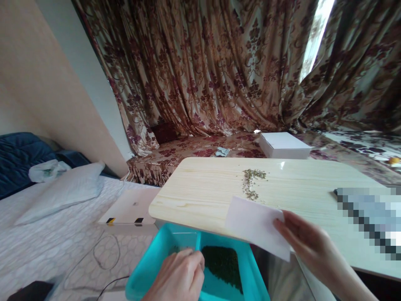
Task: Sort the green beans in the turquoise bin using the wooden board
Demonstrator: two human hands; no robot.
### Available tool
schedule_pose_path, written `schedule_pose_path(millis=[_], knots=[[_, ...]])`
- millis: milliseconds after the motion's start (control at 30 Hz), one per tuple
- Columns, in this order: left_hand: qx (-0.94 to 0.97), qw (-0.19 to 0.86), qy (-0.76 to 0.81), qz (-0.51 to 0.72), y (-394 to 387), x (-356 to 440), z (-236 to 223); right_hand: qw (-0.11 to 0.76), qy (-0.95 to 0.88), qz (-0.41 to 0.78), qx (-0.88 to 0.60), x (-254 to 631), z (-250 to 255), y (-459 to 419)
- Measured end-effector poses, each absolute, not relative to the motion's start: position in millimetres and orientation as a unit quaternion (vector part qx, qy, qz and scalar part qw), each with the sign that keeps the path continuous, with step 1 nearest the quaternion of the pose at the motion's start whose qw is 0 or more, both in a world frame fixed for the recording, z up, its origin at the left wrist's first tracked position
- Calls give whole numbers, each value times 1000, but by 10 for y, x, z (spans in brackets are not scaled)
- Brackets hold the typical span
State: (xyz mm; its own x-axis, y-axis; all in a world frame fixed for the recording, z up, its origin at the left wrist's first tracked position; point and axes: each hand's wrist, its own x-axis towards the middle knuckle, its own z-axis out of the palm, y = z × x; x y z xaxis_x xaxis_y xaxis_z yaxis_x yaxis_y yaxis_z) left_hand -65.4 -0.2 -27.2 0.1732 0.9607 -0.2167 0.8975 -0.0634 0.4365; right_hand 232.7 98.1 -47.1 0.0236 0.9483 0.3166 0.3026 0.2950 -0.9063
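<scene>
I have a brown, purple-flowered fabric curtain (200, 62) hanging beyond the long, pale wood-grain table (194, 188) with rounded corners. Left of that table I see a bed with a white quilted cover (40, 251). Just below the table's near edge sits an open turquoise plastic tray (144, 263), a divider splitting it into two compartments; from here I make out a broad heap of dark green grains (221, 263) in the right-hand one. Past the table's far edge I see a closed white rectangular box (285, 142). At the table's near edge, the bare right hand (307, 236) is narrowed on a thin white rectangular paper sheet (253, 223). The bare left hand (181, 274), below that edge, is over the tray with its fingers curled in (its fingertips are hidden from me, so I cannot tell whether they grip anything). The paper sheet slants across the table's near edge, and its far side comes near the smallest things I can pick out: loose greenish-brown grains (249, 184) scattered in a bent strip on the table.
</scene>
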Motion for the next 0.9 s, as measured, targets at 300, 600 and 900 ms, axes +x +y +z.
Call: schedule_pose_path(millis=[300, 600, 900], knots=[[762, 280, 580, 67, 205, -216, -514, 575, -521, 329, -538, 2565, -432, 1160], [778, 278, 559, 66, 179, -45, -438, 563, -510, 263, -595, 2967, -420, 1203], [795, 268, 542, 55, 202, -9, -414, 562, -521, 261, -587, 2929, -378, 1485]])
